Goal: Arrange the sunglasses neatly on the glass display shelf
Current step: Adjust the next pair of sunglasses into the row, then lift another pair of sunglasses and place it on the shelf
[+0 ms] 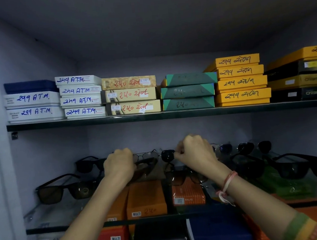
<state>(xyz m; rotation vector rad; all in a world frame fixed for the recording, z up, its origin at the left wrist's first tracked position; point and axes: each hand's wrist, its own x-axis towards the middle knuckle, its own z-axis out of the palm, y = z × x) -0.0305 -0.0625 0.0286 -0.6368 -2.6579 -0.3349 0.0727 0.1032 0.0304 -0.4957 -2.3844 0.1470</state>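
Several pairs of dark sunglasses stand in two rows on the glass display shelf (52, 217). My left hand (119, 166) is curled over a brown-lensed pair (146, 166) in the middle. My right hand (194, 153) pinches a round black pair (167, 155) in the back row. A thin wire-framed pair (147, 155) sits between my hands. A large brown-lensed pair (63, 190) rests at the front left, and a black pair (303, 165) at the front right.
The upper glass shelf (153, 115) carries stacks of labelled boxes in white, tan, green, yellow and black. Orange, red and blue boxes (145, 199) show through and below the display shelf. Cabinet walls close in on the left and the back.
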